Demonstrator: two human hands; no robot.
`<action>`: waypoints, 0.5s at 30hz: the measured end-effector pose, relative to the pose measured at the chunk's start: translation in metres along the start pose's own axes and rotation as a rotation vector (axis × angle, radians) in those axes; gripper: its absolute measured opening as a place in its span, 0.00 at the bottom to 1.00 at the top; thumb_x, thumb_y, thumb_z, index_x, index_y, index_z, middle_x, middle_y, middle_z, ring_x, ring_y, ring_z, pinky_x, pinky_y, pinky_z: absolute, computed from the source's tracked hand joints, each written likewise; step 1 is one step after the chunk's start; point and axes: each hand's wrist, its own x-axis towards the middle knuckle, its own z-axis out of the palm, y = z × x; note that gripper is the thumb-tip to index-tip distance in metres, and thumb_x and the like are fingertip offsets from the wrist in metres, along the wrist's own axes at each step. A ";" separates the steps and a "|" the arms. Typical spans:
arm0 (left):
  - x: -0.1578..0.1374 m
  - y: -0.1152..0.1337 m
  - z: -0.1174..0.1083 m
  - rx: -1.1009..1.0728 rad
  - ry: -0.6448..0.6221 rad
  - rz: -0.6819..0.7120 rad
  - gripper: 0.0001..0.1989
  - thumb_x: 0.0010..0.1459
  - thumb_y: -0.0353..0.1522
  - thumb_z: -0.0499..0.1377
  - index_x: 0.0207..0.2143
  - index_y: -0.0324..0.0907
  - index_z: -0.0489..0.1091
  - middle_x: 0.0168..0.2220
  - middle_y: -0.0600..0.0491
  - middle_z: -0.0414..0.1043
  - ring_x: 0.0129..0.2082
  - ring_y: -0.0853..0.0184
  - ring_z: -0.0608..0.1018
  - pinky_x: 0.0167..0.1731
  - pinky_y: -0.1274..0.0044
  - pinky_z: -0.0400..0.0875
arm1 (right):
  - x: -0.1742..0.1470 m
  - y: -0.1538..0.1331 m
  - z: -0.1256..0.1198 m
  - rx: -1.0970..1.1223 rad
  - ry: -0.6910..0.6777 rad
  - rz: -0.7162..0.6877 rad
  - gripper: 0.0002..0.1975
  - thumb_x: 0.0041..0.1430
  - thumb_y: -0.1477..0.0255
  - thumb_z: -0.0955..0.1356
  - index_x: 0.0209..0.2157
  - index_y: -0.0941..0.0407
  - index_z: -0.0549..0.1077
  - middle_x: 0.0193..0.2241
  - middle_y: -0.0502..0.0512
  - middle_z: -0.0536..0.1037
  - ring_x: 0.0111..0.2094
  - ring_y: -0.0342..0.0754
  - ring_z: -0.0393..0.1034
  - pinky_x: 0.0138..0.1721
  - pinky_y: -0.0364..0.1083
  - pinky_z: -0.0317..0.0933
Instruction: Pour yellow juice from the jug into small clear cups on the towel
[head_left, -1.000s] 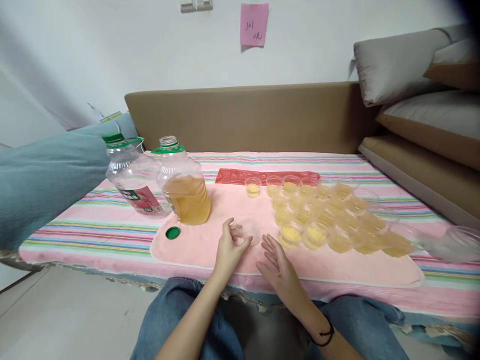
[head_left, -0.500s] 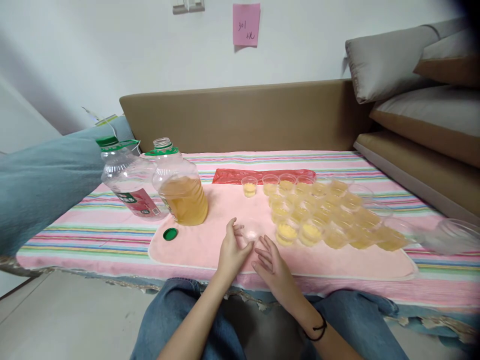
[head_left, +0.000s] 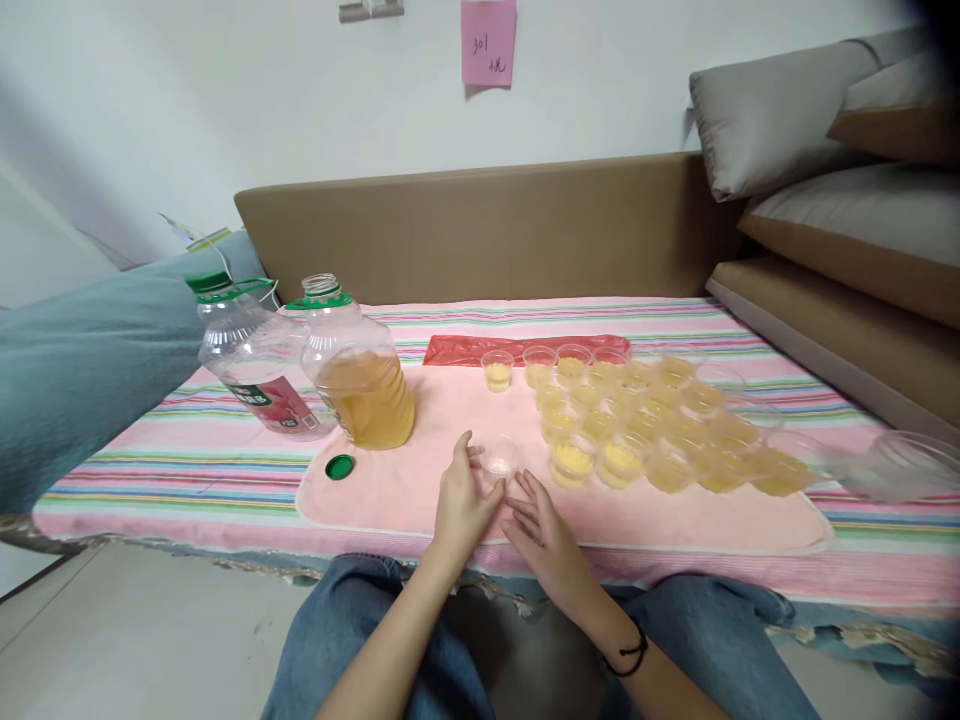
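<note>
A clear plastic cup (head_left: 499,455) with no drink in it stands on the pink mat (head_left: 420,500). My left hand (head_left: 466,500) curls round its left and near side, thumb in front. Close to the cup's near right side is my right hand (head_left: 541,520), its fingers apart and holding nothing. Several cups of yellow drink (head_left: 574,460) stand in rows to the right, and a single part-filled cup (head_left: 496,372) is farther back. On the left is an uncapped bottle (head_left: 367,400), partly full of yellow drink, with its green cap (head_left: 340,467) lying in front.
A capped, seemingly drained bottle (head_left: 259,370) is at the left. A flattened red plastic bag (head_left: 480,350) lies behind the cups. A stack of clear cups (head_left: 900,465) lies on its side at the right. Cushions (head_left: 840,240) are piled at the far right, near a brown backrest (head_left: 480,235).
The view has shifted very slightly. Both hands and the cup between them stay in nearly the same place.
</note>
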 end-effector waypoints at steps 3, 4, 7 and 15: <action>0.000 0.000 -0.001 0.011 -0.011 0.000 0.37 0.50 0.31 0.60 0.61 0.41 0.48 0.50 0.44 0.69 0.45 0.61 0.75 0.47 0.66 0.69 | 0.000 -0.003 -0.001 -0.024 -0.029 0.016 0.34 0.56 0.63 0.67 0.62 0.51 0.54 0.66 0.63 0.54 0.58 0.56 0.64 0.59 0.61 0.58; 0.000 -0.001 -0.001 0.007 -0.010 -0.004 0.38 0.50 0.31 0.60 0.61 0.40 0.47 0.49 0.44 0.69 0.45 0.61 0.75 0.46 0.66 0.70 | 0.001 -0.004 -0.001 -0.035 -0.036 0.021 0.34 0.56 0.63 0.67 0.62 0.51 0.54 0.66 0.63 0.54 0.58 0.56 0.65 0.59 0.61 0.59; 0.000 -0.001 -0.001 -0.016 0.001 -0.016 0.38 0.50 0.30 0.60 0.61 0.42 0.47 0.49 0.45 0.70 0.44 0.62 0.75 0.44 0.68 0.71 | 0.002 -0.006 -0.002 -0.058 -0.021 0.014 0.32 0.56 0.64 0.67 0.62 0.50 0.56 0.66 0.61 0.54 0.60 0.56 0.62 0.59 0.60 0.60; 0.000 -0.002 -0.002 0.000 0.007 -0.027 0.39 0.49 0.31 0.61 0.61 0.42 0.46 0.49 0.46 0.69 0.43 0.63 0.75 0.43 0.69 0.71 | 0.003 -0.006 -0.002 -0.056 -0.019 0.019 0.32 0.57 0.64 0.67 0.62 0.51 0.56 0.66 0.61 0.55 0.60 0.55 0.62 0.60 0.60 0.58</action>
